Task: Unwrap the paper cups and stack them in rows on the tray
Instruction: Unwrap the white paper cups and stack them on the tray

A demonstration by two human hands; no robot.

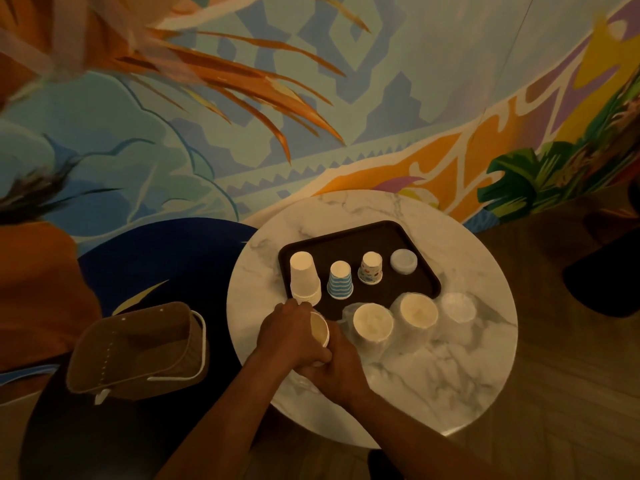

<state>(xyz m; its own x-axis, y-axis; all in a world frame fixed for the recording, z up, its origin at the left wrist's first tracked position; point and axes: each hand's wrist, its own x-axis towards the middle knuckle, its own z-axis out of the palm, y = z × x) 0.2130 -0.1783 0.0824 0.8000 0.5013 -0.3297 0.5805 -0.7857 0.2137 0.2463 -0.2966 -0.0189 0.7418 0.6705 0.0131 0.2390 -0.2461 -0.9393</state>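
Gripping a cup stack (319, 330) just in front of the tray (381, 244): left hand (291, 334) curled over it, right hand (334, 370) wrapped round its base. Prob. unwrapping step; next, stack needs a spot on tray.

Light: dim amber cast is covering everything.
Marble table (464, 258): is catching the brightest light.
Edges: mural (242, 116) is bending, top-left blurring.
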